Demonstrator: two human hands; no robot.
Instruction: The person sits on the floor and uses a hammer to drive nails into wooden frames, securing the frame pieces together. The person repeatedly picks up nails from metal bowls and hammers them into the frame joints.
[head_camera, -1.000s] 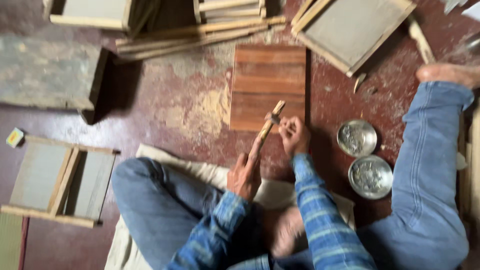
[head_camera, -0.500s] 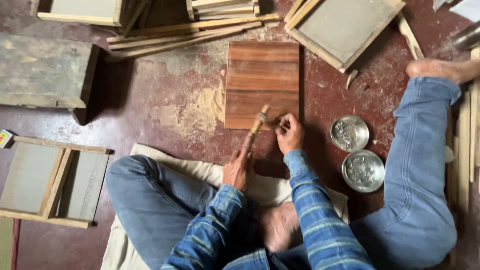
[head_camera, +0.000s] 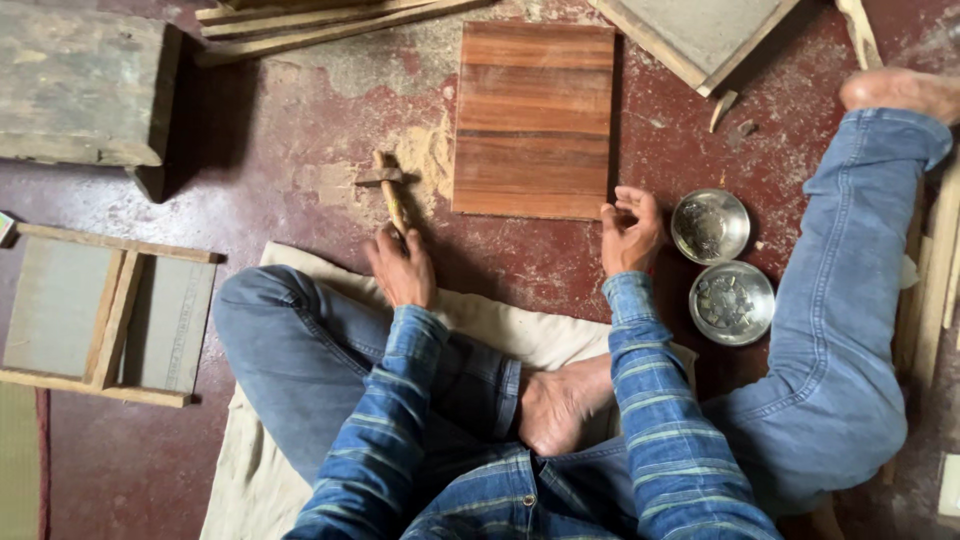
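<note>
I see the hammer (head_camera: 388, 192) lying on the floor left of the board (head_camera: 534, 118), its handle end under my left hand (head_camera: 402, 270), fingers curled on it. My right hand (head_camera: 630, 232), loosely cupped, sits by the board's lower right corner. Half a second ago both hands met below the board; the hammer is small, with a pale wooden handle and dark head.

The board (head_camera: 533, 118) at twelve o'clock is smooth, reddish-brown planked wood with a dull sheen. At ten o'clock the hammer (head_camera: 388, 192) has a rough pale wooden handle and a dark matt metal head, on a worn, scuffed red floor (head_camera: 300, 150) dusted with sawdust. At three o'clock two bowls (head_camera: 710, 226) are shiny metal.
</note>
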